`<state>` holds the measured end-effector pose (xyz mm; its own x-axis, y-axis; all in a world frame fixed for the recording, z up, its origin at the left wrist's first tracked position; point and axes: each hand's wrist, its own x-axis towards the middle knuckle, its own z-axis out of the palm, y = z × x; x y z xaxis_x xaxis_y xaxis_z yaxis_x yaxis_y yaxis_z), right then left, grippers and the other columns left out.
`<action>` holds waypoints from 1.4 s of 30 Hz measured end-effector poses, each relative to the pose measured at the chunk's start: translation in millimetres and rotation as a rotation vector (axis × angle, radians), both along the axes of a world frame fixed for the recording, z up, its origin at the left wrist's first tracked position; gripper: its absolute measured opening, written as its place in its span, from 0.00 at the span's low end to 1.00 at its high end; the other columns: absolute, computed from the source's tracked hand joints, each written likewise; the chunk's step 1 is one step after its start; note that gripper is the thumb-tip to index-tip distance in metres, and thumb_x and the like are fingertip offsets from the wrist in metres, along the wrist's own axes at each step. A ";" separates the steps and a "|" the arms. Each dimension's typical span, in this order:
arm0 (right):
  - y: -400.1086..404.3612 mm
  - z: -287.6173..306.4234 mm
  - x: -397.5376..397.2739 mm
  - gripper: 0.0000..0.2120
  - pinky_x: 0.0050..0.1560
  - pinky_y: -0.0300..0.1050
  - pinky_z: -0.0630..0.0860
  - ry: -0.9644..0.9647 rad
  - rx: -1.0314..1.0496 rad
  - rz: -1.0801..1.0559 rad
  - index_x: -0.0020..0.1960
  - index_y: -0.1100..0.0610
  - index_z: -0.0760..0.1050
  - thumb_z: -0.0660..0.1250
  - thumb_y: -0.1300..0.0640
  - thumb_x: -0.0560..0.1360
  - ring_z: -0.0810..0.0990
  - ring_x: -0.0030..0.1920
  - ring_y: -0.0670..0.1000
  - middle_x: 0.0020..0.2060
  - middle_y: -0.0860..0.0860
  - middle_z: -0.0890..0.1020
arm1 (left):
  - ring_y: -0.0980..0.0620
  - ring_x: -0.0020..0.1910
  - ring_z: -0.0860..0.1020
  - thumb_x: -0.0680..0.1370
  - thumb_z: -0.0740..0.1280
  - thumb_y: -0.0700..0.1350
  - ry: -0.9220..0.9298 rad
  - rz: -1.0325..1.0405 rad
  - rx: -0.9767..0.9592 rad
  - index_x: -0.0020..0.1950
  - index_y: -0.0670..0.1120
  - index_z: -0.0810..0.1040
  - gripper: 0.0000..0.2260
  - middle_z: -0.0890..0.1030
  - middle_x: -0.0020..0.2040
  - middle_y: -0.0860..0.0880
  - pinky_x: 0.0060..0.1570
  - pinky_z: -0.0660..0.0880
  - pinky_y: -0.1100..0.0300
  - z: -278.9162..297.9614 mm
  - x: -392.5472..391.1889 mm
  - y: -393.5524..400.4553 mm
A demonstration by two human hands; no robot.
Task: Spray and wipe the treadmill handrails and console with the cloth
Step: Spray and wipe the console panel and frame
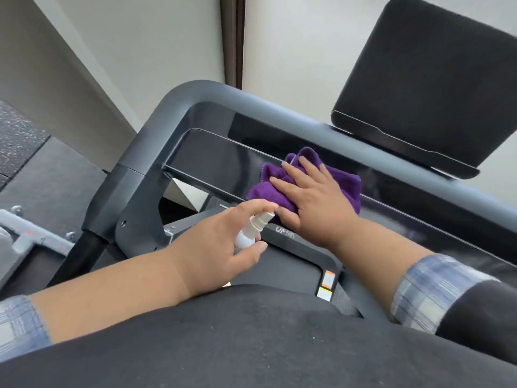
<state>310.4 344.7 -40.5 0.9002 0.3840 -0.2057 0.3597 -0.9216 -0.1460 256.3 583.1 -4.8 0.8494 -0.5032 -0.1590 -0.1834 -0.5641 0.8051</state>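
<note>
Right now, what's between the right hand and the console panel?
The purple cloth. In the head view the right hand lies flat on it with fingers spread, pressing it against the glossy console panel.

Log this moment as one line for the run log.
left hand: holds white spray bottle | right hand: flat, presses purple cloth on console panel | step: wiping console

the cloth [305, 182] is deep purple. the spray bottle [251, 231] is white. the console [279, 169] is glossy black, and the handrail [179, 113] around it is dark grey. the screen [428, 79] is matte black. the sleeves [428, 289] have a blue, grey and white check pattern. the floor [19, 135] is dark with light speckles. the wall [293, 51] is off-white.
</note>
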 end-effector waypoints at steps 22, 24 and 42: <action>127.4 -7.2 61.7 0.38 0.78 0.57 0.50 0.034 -0.045 0.140 0.79 0.44 0.58 0.51 0.31 0.73 0.49 0.80 0.57 0.80 0.50 0.57 | 0.61 0.50 0.77 0.74 0.65 0.58 0.002 0.117 -0.015 0.68 0.71 0.58 0.26 0.78 0.53 0.61 0.54 0.74 0.62 -5.5 24.2 71.3; 113.2 -4.0 43.2 0.37 0.77 0.59 0.55 0.022 0.016 0.116 0.77 0.47 0.65 0.54 0.33 0.72 0.54 0.79 0.58 0.78 0.51 0.63 | 0.61 0.50 0.77 0.74 0.61 0.61 -0.020 0.115 -0.032 0.69 0.72 0.57 0.25 0.78 0.55 0.62 0.53 0.74 0.63 -4.3 26.3 75.0; 163.5 -9.8 50.0 0.45 0.77 0.59 0.48 0.125 -0.279 0.273 0.82 0.50 0.45 0.36 0.31 0.69 0.41 0.80 0.57 0.81 0.50 0.48 | 0.66 0.49 0.75 0.73 0.61 0.61 -0.026 0.157 -0.099 0.68 0.72 0.57 0.25 0.76 0.48 0.67 0.51 0.72 0.68 -3.8 22.4 106.1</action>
